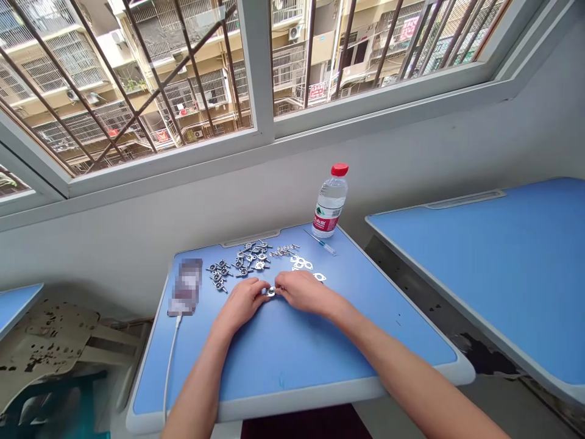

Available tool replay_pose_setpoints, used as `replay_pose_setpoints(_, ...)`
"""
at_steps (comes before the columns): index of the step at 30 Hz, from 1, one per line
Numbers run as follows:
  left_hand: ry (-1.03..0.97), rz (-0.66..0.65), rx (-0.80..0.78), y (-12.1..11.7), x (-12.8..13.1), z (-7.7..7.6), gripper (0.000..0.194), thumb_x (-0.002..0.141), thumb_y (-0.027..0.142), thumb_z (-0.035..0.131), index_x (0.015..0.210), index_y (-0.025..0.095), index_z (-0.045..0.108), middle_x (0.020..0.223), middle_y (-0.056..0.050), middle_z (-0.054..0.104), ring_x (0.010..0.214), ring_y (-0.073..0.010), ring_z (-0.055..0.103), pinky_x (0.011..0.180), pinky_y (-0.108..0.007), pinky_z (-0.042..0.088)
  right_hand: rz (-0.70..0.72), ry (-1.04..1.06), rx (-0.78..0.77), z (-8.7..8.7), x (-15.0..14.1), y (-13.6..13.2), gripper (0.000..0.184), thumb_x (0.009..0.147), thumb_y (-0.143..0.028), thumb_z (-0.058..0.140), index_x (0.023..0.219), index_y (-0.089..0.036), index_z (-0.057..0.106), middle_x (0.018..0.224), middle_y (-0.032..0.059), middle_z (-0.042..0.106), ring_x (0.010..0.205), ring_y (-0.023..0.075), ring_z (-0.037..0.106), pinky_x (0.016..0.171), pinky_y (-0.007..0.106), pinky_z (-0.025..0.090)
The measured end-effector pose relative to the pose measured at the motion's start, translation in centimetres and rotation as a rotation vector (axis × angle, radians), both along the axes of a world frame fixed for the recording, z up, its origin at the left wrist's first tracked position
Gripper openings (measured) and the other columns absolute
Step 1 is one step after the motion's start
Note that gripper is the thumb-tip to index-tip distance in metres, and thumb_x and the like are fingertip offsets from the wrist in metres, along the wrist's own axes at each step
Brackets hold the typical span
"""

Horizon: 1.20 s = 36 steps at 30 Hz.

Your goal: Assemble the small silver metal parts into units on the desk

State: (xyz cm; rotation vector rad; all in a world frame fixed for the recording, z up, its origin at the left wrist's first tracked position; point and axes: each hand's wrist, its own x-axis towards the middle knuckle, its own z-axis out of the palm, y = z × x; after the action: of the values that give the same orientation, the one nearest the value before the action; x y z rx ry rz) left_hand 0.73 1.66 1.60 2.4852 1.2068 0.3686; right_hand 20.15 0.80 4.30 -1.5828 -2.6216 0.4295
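At the far left, a stained, peeling plastic chair (pixel 50 344) sits beside the corner of a blue desk (pixel 16 305). On the middle blue desk (pixel 283 360), a blurred rectangular device (pixel 185 286) lies near the edge, with a white cable (pixel 170 366) running from it down across the desktop. Just right of it are loose star-shaped metal parts (pixel 237 262), spread in a scattered group. The left hand (pixel 241 303) and right hand (pixel 304 291) come together in front of that group, their fingers curled and pinching a small silver metal piece (pixel 271 292) between them, just above the desktop; much of it is hidden by the fingers, so its exact shape cannot be told. Beyond the right hand lie flat silver rings (pixel 301 263), a few of them apart from the rest. Further back, near the desk's far edge, are a slim clear rod (pixel 322 242) and an upright water bottle (pixel 329 201) with a red cap. At the far right stands another blue desk (pixel 479 274), under a barred window (pixel 388 55).
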Motion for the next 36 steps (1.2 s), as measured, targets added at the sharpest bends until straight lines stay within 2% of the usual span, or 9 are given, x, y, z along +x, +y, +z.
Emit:
replay_pose_setpoints(4, 0.030, 0.042, 0.029, -0.1, 0.1, -0.1, 0.016, 0.092, 0.021, 0.055, 0.104, 0.023, 0.065, 0.086, -0.002, 0.060, 0.083, -0.0192, 0.058, 0.073, -0.028, 0.045, -0.001, -0.069, 0.043, 0.2, -0.3, -0.3, 0.019, 0.092, -0.030, 0.055, 0.097, -0.016, 0.067, 0.101, 0.0094, 0.070, 0.084, 0.0236, 0.066, 0.061, 0.027, 0.032)
replay_pose_setpoints(8, 0.031, 0.048, 0.050, -0.2, 0.1, -0.1, 0.015, 0.090, 0.022, 0.056, 0.104, 0.022, 0.064, 0.089, -0.003, 0.059, 0.086, -0.0199, 0.058, 0.075, -0.029, 0.046, -0.031, -0.070, 0.017, 0.0, -0.4, -0.1, 0.016, 0.092, -0.026, 0.054, 0.098, -0.016, 0.066, 0.103, 0.0092, 0.069, 0.089, 0.0241, 0.066, 0.064, 0.027, 0.035)
replay_pose_setpoints(12, -0.033, -0.002, 0.105, -0.6, 0.3, 0.1, 0.027, 0.087, 0.021, 0.060, 0.114, 0.024, 0.060, 0.102, -0.005, 0.057, 0.095, -0.0215, 0.056, 0.083, -0.033, 0.047, -0.041, -0.061, -0.005, -0.2, -0.3, 0.1, 0.017, 0.094, -0.022, 0.050, 0.096, -0.017, 0.066, 0.103, 0.0095, 0.069, 0.092, 0.0239, 0.066, 0.066, 0.027, 0.036)
replay_pose_setpoints(16, -0.083, -0.044, 0.120, -0.7, 0.5, 0.1, 0.031, 0.089, 0.014, 0.052, 0.116, 0.027, 0.061, 0.107, -0.007, 0.055, 0.098, -0.0216, 0.054, 0.085, -0.035, 0.047, -0.033, -0.062, -0.011, -0.3, -0.3, 0.1, 0.018, 0.094, -0.022, 0.049, 0.096, -0.016, 0.066, 0.101, 0.0105, 0.069, 0.090, 0.0237, 0.066, 0.065, 0.026, 0.035)
replay_pose_setpoints(20, -0.116, -0.060, 0.055, -0.6, 0.6, -0.1, 0.042, 0.088, 0.006, 0.044, 0.117, 0.029, 0.061, 0.105, -0.006, 0.054, 0.094, -0.0196, 0.055, 0.082, -0.032, 0.048, -0.025, -0.065, -0.013, -0.5, -0.3, 0.4, 0.018, 0.093, -0.017, 0.048, 0.092, -0.016, 0.066, 0.099, 0.0101, 0.069, 0.085, 0.0229, 0.065, 0.061, 0.027, 0.033)
replay_pose_setpoints(25, -0.174, -0.066, -0.035, -0.4, 0.6, -0.2, 0.048, 0.085, 0.002, 0.042, 0.119, 0.030, 0.061, 0.105, -0.005, 0.052, 0.093, -0.0177, 0.055, 0.085, -0.031, 0.048, 0.017, -0.051, 0.006, -1.0, 0.0, 0.6, 0.018, 0.093, -0.016, 0.048, 0.091, -0.016, 0.065, 0.097, 0.0087, 0.067, 0.081, 0.0209, 0.064, 0.058, 0.027, 0.028)
replay_pose_setpoints(29, -0.225, -0.063, -0.089, -0.2, 0.6, -0.3, 0.045, 0.085, 0.003, 0.044, 0.114, 0.029, 0.065, 0.103, -0.005, 0.052, 0.096, -0.0184, 0.054, 0.088, -0.031, 0.047, 0.052, -0.048, 0.018, -1.1, 0.0, 0.6, 0.019, 0.092, -0.011, 0.046, 0.092, -0.016, 0.064, 0.096, 0.0081, 0.066, 0.077, 0.0188, 0.062, 0.057, 0.027, 0.026)
replay_pose_setpoints(36, -0.343, -0.040, -0.246, 0.5, 0.3, -0.5, 0.035, 0.086, 0.008, 0.046, 0.106, 0.026, 0.069, 0.101, -0.004, 0.051, 0.093, -0.0161, 0.053, 0.088, -0.030, 0.047, 0.089, -0.102, -0.013, 0.1, -0.5, 0.2, 0.032, 0.079, 0.005, 0.042, 0.094, -0.015, 0.063, 0.097, 0.0079, 0.065, 0.075, 0.0177, 0.060, 0.058, 0.027, 0.026)
